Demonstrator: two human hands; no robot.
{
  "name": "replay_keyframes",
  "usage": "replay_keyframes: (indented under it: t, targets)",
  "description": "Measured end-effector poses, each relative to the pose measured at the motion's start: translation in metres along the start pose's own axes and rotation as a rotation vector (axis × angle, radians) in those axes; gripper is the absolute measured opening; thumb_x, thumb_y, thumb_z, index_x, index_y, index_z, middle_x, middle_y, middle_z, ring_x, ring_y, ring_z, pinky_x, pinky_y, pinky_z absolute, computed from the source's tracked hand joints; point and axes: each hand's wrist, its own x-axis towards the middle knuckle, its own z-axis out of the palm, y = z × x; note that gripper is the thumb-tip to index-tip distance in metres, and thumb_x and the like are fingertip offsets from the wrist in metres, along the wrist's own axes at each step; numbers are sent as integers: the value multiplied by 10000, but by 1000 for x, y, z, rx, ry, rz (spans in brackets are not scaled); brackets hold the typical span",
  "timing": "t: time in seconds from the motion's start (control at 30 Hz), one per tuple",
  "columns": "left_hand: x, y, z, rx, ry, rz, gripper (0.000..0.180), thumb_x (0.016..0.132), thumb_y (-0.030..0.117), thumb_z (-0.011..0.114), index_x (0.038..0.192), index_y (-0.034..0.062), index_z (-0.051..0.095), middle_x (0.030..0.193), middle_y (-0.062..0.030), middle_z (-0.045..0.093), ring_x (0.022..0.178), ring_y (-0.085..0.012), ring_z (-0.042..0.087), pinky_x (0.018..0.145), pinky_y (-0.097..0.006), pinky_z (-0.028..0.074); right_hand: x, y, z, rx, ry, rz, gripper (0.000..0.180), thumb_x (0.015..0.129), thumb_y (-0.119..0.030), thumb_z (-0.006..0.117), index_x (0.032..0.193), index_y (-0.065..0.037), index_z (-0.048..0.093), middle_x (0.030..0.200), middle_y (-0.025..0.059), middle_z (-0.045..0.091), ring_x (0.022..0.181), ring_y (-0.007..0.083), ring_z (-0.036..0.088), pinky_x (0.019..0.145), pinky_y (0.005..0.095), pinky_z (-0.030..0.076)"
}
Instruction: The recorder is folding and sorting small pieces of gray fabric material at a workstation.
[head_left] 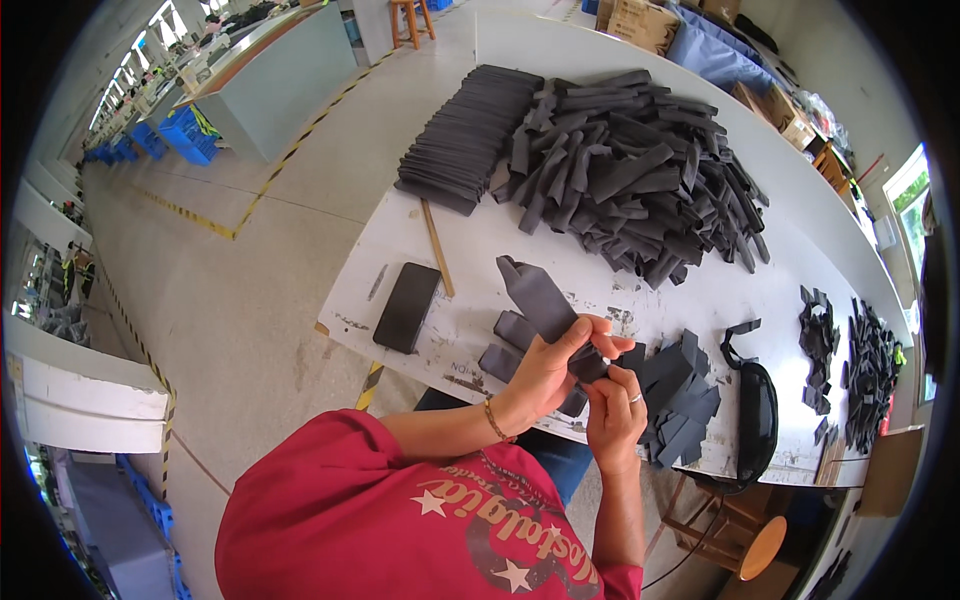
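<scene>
Both of my hands are on one dark grey fabric strip [541,300], folded like a flat sleeve, over the near edge of the white table. My left hand [556,365] grips it around its middle, the long end rising toward the pile. At its lower end, my right hand [616,408] pinches the fabric between thumb and fingers. Two more folded pieces [500,362] lie on the table beside my left hand. Flat cut dark pieces [683,395] are heaped next to my right hand.
Farther back lie a neat row of dark sleeves [465,135] and a large loose pile [640,170]. A black phone [407,308] and a wooden stick [437,248] are at left. A black curved case [757,425] and dark scraps [870,375] are at right; a wooden stool [763,548] stands below.
</scene>
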Motion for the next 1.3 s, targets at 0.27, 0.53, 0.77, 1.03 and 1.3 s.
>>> replay_keyframes:
  t: [0.27,0.53,0.77,1.03,1.3]
  targets:
    - [-3,-8,-2,-22,4,-8,276,1007,295,518,1077,44,605,856,-75,644,1142,-295,600,1022,-417,437,2,-4,1,29,-26,28,204,741,72,705,882,-16,587,950,134,601,707,287,602,571,364,483]
    - [-3,-8,1,-62,55,3,284,999,283,541,1105,25,591,883,-77,663,1123,-267,607,975,-361,460,3,-3,5,37,-24,31,163,771,66,698,863,-11,588,929,145,614,703,288,610,586,340,488]
    - [22,36,-4,1,258,139,288,962,195,607,1114,-45,556,888,-157,677,845,-285,690,825,-423,564,-1,-7,5,29,-81,105,160,764,54,720,832,-7,589,879,149,608,682,304,604,589,353,486]
    - [27,38,0,138,392,168,274,903,218,695,978,-36,625,776,-116,661,695,-245,677,685,-367,576,-14,-9,4,21,-66,132,182,753,53,733,826,-7,577,860,144,603,681,303,601,585,354,478]
    - [18,15,-2,88,424,127,337,927,260,668,1066,-43,621,721,-56,603,625,-168,604,619,-310,532,-9,-6,9,33,-55,112,189,749,52,736,826,-14,576,857,137,601,671,299,591,575,350,471]
